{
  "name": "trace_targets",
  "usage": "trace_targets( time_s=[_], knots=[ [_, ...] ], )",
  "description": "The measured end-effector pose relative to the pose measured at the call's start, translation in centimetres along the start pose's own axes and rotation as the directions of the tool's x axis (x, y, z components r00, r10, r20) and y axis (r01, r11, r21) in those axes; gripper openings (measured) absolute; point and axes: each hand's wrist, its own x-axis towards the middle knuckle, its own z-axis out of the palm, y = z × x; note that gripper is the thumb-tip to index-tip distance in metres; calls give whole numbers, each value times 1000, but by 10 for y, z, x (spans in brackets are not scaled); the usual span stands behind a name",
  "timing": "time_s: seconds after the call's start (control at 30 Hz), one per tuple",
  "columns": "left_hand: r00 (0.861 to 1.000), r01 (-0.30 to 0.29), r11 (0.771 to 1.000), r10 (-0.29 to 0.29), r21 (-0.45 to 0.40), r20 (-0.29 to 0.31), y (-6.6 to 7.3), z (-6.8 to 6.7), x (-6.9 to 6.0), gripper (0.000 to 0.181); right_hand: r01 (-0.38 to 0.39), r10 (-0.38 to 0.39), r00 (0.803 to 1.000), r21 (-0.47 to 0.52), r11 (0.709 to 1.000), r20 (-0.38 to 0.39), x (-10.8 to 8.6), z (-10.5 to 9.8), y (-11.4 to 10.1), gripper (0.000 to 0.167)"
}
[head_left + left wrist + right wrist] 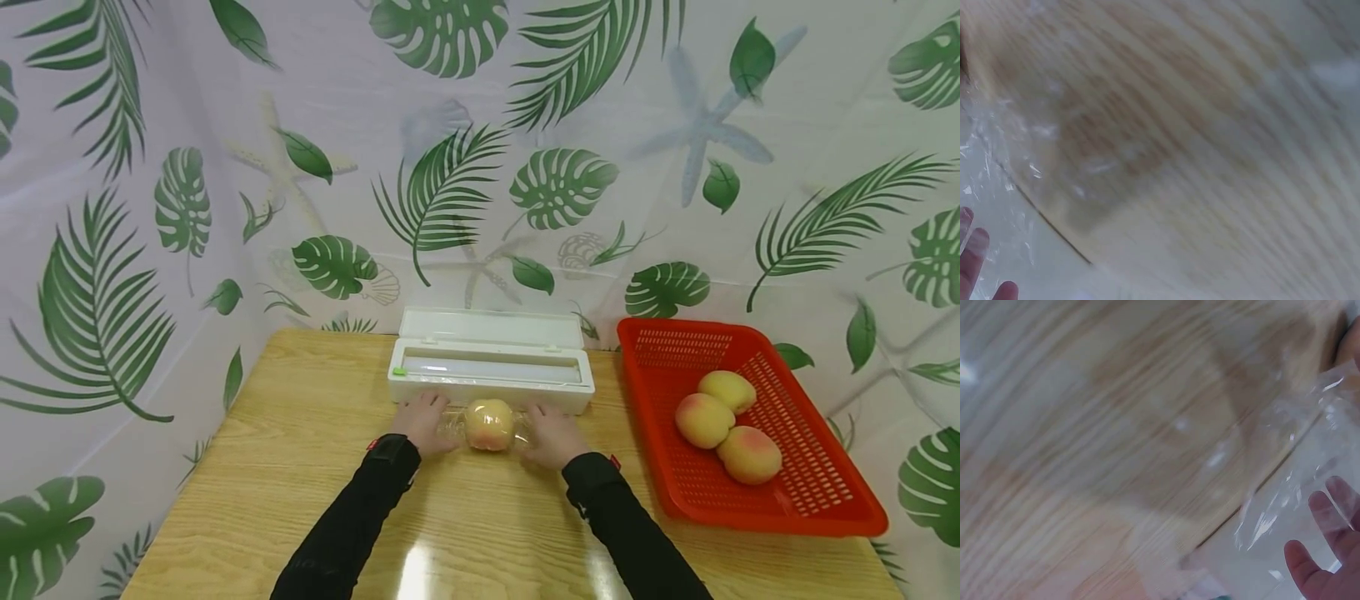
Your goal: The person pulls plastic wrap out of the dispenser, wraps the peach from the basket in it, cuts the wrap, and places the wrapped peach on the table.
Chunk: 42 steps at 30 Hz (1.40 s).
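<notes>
A peach [490,424] with clear plastic wrap [454,426] over it sits on the table in front of a white cling film dispenser [491,387]. My left hand [423,424] is at the peach's left side, touching the wrap near the dispenser's front. On the other side, my right hand [553,436] touches the film to the right of the peach. Spread fingers [1329,522] show against crinkled film in the right wrist view. The left wrist view catches only some fingertips [977,242] beside the film. The dispenser's lid [491,327] stands raised, with a roll inside.
A red plastic basket [652,433] stands at the right of the wooden table [247,467], holding three peaches [750,455]. A leaf-patterned cloth [480,167] hangs behind and along the sides. The dispenser has a small green slider [400,372] at its left end.
</notes>
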Motion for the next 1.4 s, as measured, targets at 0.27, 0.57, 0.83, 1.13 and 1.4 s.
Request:
trace_targets(
  time_s=[0.27,0.57,0.83,1.13,1.4],
  knots=[
    [1000,27,1000,-27,9,-12,-21,-2,-3,63,-59,59,998,-9,998,-16,-1,0,27,61],
    [998,58,998,-58,-8,-25,-38,-9,-9,51,-99,100,994,10,995,-43,-5,-11,42,54],
    [993,120,990,-120,-73,14,-62,-20,-11,48,-83,91,995,165,983,-42,-11,-22,49,68],
    [942,227,933,-284,-280,-180,-62,-47,8,60,36,-5,992,241,970,-124,-10,-44,32,55],
    [961,234,952,-258,-198,-104,-68,-51,20,67,141,-126,989,241,960,-76,-5,-46,-5,34]
  ],
)
